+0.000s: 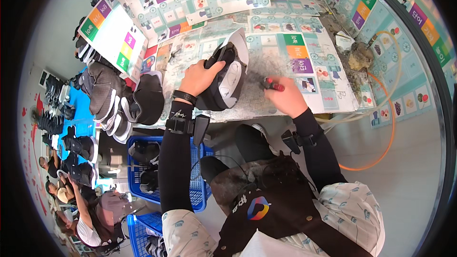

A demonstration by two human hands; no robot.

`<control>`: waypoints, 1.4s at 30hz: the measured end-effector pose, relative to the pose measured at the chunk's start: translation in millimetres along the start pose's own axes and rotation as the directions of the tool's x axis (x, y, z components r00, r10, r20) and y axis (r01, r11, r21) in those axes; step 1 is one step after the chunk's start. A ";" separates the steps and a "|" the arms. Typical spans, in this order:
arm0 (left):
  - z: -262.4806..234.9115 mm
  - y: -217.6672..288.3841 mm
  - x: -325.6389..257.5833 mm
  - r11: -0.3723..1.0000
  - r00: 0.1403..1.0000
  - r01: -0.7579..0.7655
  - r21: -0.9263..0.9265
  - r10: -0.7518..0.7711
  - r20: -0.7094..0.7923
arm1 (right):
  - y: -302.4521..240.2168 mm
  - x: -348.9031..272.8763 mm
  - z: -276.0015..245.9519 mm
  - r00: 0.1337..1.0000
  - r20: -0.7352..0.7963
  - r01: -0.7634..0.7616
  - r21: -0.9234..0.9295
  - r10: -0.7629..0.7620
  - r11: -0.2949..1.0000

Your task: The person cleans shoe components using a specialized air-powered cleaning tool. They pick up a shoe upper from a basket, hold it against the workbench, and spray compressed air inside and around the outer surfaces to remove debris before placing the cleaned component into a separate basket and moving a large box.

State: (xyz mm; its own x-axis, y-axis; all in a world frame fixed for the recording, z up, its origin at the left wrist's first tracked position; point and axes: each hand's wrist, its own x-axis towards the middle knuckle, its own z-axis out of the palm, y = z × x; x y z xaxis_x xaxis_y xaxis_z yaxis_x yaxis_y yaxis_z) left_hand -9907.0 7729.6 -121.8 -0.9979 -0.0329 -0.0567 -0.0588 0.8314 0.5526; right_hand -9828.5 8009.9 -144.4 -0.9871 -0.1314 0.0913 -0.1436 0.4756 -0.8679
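My left hand (199,79) grips a black shoe (212,96), thumb on top near its opening. A white, marked surface shows on the shoe's right side, and a pale flap (238,44) stands up at its far end. Right of the shoe, my right hand (288,97) is closed around a small tool with a red handle (275,85). The tool's dark tip points toward the shoe and is blurred, so its kind is unclear. A gap separates the tip from the shoe. Both hands are over the worktable (325,57), whose paper covering is smudged dark near the shoe.
Dark shoes with white soles (108,100) are piled at the table's left side. Blue baskets (134,171) holding shoes stand below. At the right, a rough brown lump (360,57) sits near an orange hose (393,128). Other people (88,214) are at the far left.
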 end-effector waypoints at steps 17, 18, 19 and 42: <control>-28.8 7.1 17.3 0.984 0.959 0.054 0.170 -0.098 0.266 | -2.6 -5.3 -11.5 0.992 0.116 -0.033 -0.083 0.043 0.996; -32.6 12.6 18.2 0.984 0.958 0.050 0.169 -0.095 0.269 | 0.5 -7.8 -8.3 0.981 0.189 -0.042 -0.043 0.050 0.998; -37.0 18.7 19.8 0.963 0.945 0.024 0.267 -0.109 0.308 | 2.8 -9.8 -6.9 0.964 0.260 -0.053 -0.004 0.052 0.999; -58.5 96.2 32.9 0.813 0.797 -0.309 0.494 0.505 -0.333 | -10.6 -16.2 -30.5 0.988 -0.005 0.157 0.122 -0.157 0.980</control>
State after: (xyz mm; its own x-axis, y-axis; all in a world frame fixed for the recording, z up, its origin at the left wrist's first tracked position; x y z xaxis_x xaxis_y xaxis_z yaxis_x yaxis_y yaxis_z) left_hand -9947.2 7776.0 -21.8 -0.8342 0.2090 0.5104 0.2744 0.9600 0.0555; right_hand -9813.1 8033.5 -121.8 -0.9526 -0.2005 0.2289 -0.2867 0.3391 -0.8960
